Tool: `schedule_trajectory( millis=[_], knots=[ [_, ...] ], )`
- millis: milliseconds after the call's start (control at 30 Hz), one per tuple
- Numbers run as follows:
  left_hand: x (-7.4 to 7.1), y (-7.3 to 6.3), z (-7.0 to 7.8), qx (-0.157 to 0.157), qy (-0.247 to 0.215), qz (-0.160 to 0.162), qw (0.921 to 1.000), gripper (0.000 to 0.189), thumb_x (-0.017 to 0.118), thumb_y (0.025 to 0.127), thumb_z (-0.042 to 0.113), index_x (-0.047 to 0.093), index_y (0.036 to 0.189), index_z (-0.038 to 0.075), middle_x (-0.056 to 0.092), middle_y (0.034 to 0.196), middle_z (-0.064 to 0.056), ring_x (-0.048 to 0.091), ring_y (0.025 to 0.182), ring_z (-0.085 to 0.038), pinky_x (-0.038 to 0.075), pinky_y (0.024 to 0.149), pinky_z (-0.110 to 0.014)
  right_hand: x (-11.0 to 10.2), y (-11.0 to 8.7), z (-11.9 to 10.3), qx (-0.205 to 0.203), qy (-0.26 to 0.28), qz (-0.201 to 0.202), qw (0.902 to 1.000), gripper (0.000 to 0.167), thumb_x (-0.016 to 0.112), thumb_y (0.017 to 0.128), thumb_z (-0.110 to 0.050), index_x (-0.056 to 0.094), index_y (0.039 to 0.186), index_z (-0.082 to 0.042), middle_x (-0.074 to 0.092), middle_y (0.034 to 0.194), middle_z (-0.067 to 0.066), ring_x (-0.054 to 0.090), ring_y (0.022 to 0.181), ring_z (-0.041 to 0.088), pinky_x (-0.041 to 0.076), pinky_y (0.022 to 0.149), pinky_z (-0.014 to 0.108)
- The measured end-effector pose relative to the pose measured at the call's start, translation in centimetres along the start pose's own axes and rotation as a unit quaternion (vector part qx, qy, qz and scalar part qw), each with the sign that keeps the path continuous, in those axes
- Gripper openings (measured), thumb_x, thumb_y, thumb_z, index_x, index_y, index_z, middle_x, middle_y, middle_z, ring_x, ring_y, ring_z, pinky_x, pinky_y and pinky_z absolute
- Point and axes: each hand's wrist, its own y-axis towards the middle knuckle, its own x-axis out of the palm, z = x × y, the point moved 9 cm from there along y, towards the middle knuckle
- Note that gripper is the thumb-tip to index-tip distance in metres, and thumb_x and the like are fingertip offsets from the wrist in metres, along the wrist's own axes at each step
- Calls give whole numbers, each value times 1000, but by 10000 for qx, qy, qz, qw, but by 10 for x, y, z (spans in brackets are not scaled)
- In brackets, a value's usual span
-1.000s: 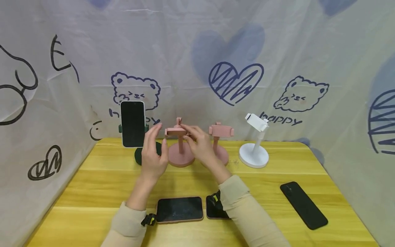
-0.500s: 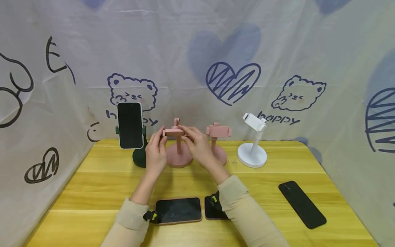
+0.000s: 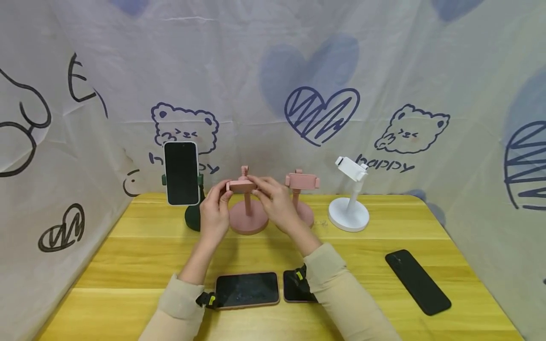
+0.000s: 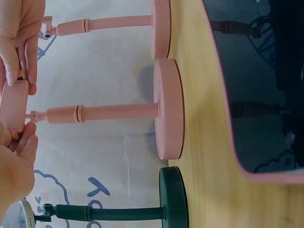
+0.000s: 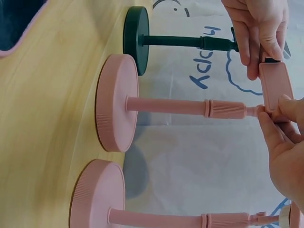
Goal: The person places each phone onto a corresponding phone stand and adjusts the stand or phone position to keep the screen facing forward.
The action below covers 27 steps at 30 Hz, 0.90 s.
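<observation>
A pink phone stand [image 3: 249, 218] stands on the table, its clamp head [image 3: 241, 186] tilted toward me. My left hand [image 3: 214, 215] grips the clamp's left end between thumb and fingers. At the right end my right hand [image 3: 278, 204] pinches the clamp, thumb on the front face and fingers behind it. Both hands show in the right wrist view, with the flat pink clamp face [image 5: 275, 85] between them. Nothing sits in this clamp. The stand's round base [image 4: 168, 109] rests flat on the wood.
To the left, a green stand [image 3: 193, 218] bears a white-edged phone [image 3: 182, 173]. A second pink stand [image 3: 302, 181] and a white stand [image 3: 349, 214] are on the right. Two phones, one dark-screened [image 3: 247, 290] and one partly under my right wrist [image 3: 294, 291], lie in front; a black phone [image 3: 418, 282] lies right.
My left hand has closed in from the left and taken hold of the clamp's left end. The clamp has dipped slightly, with my right hand still on it.
</observation>
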Motion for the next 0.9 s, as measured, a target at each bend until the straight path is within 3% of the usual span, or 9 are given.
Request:
schedule_trajectory(
  millis=[267, 500, 567, 700, 800, 900],
  knots=[
    [-3, 5, 4, -12, 117, -260, 9996, 35, 56, 106, 13, 62, 133, -7, 67, 126, -26, 68, 113, -39, 57, 95, -53, -4, -1, 0, 253, -72, -173, 9995, 42, 63, 104, -13, 63, 146, -18, 69, 130, 8, 68, 117, 23, 58, 98, 36],
    [-4, 13, 7, -321, 220, -646, 9971, 37, 56, 105, 16, 61, 134, -6, 67, 126, -25, 67, 117, -39, 55, 100, -53, -7, 0, 2, 411, 2, -101, 9991, 43, 64, 103, -17, 62, 146, -20, 69, 130, 6, 68, 117, 21, 57, 99, 36],
    [-5, 14, 8, -424, 231, -750, 9960, 37, 56, 106, 17, 61, 135, -6, 67, 126, -25, 67, 116, -38, 55, 101, -52, -8, 0, 2, 494, 87, -69, 9987, 44, 64, 103, -19, 62, 147, -20, 69, 130, 5, 68, 117, 19, 53, 106, 40],
    [-4, 19, 10, -548, 260, -922, 9939, 37, 54, 107, 17, 59, 135, -6, 67, 126, -25, 69, 113, -37, 55, 101, -51, -8, 1, 5, 714, 297, 66, 9970, 44, 63, 103, -25, 62, 147, -22, 70, 130, 3, 69, 115, 17, 32, 123, 49],
    [-5, 23, 13, -657, 298, -1036, 9920, 38, 53, 108, 18, 58, 136, -6, 67, 126, -25, 70, 111, -38, 55, 101, -51, -8, 1, 5, 909, 543, 188, 9942, 43, 61, 105, -28, 61, 147, -22, 69, 130, 5, 68, 112, 17, 41, 116, 46],
    [-6, 28, 15, -821, 312, -1133, 9897, 38, 52, 109, 19, 58, 137, -6, 68, 125, -25, 70, 110, -37, 56, 100, -50, -7, 2, 4, 1134, 797, 320, 9898, 42, 60, 106, -30, 62, 147, -21, 68, 132, 7, 67, 114, 18, 56, 99, 41]
  ],
)
